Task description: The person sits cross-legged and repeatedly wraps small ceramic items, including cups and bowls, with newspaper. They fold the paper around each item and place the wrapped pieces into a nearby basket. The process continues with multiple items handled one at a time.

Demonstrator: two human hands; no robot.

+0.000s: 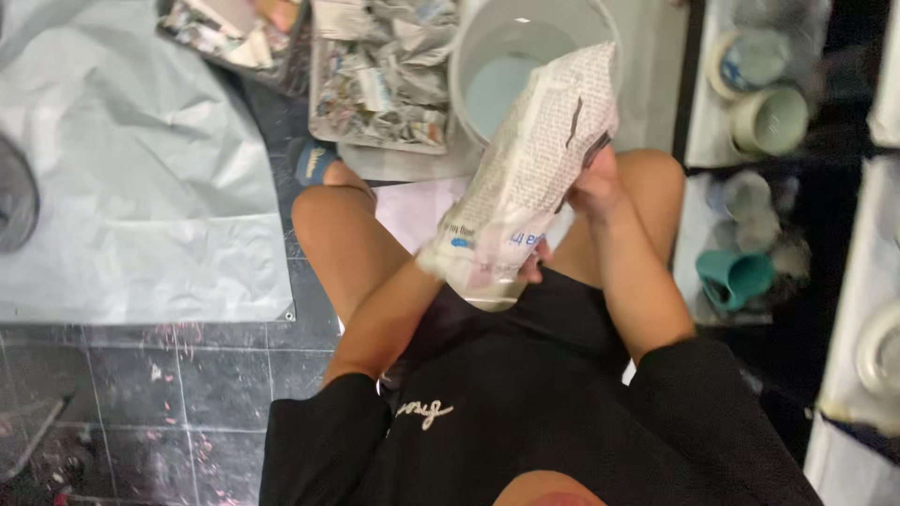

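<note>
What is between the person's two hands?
In the head view, a newspaper-covered object spans between the left hand and the right hand; both grip it.

No package, label, sign, screen visible; only printed newspaper sheets.

A white bucket (487, 56) stands at the top, pale liquid inside; just left of the bucket lies a tray (323, 112) of crumpled newspaper scraps; further left of it, a second tray (234, 42) of scraps; well left of the bucket a grey sheet (131, 169) covers the dark tiled floor (169, 394); right of the bucket sit two tape rolls (764, 89); below those, lower right of the bucket, a teal cup (731, 278) lies on its side.
</note>
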